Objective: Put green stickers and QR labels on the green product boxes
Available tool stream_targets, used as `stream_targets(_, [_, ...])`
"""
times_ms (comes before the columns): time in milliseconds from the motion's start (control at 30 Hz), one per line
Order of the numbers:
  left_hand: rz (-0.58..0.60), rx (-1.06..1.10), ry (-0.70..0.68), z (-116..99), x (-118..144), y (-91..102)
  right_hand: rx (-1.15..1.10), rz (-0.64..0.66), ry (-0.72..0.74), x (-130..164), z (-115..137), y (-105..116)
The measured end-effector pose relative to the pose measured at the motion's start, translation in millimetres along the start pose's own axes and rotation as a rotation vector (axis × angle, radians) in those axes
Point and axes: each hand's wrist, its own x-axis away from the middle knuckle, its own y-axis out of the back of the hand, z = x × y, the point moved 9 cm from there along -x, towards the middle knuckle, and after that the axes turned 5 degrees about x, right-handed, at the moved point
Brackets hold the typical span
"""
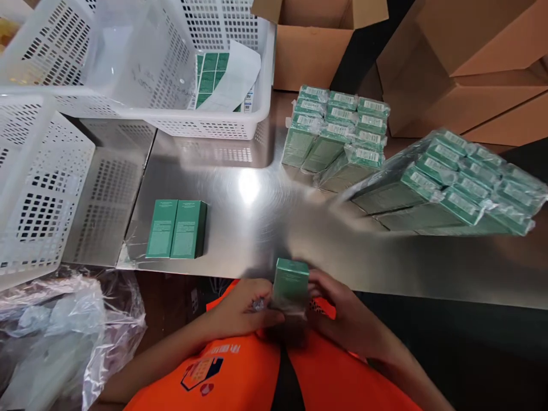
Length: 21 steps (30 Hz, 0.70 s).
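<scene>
A small green carton (291,282) is held upright between my two hands, just off the table's front edge. My left hand (244,308) grips its left side, fingers closed, with a crumpled bit of clear plastic film (258,304) tucked in it. From the right, my right hand (342,311) closes on the same carton; some of its fingers are hidden behind it. The carton's lower part is blurred and dark. On the metal table to the left, two matching green cartons (185,229) lie side by side, printed faces up.
Film-wrapped green cartons form one stack (338,134) at centre right and another (449,182) farther right. A white basket (205,123) holds green-printed sheets. Open cardboard boxes (310,57) stand behind. A clear plastic bag (64,331) hangs at lower left, below another white basket (38,188).
</scene>
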Motion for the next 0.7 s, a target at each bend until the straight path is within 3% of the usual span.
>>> stream_targets(100, [0.021,-0.022,-0.023,-4,1,-0.9,-0.229,0.111,-0.136,-9,-11,-11])
stream_targets(267, [-0.086,-0.119,-0.112,-17,15,16.2,-0.317,-0.236,-0.117,-73,-20,22])
stream_targets(367, [-0.106,-0.109,-0.144,-16,32,21.5,-0.307,-0.310,-0.057,-127,-15,22])
stream_targets(467, [-0.305,0.003,-0.231,-6,57,37.4,-0.130,-0.221,-0.020,-164,-4,-9])
stream_targets(567, [-0.505,0.167,-0.330,17,85,49.6,0.287,-0.169,0.189,-171,20,-43])
stream_targets(700, [-0.572,0.575,-0.208,60,100,50.0,0.601,0.089,0.406,-158,31,-96])
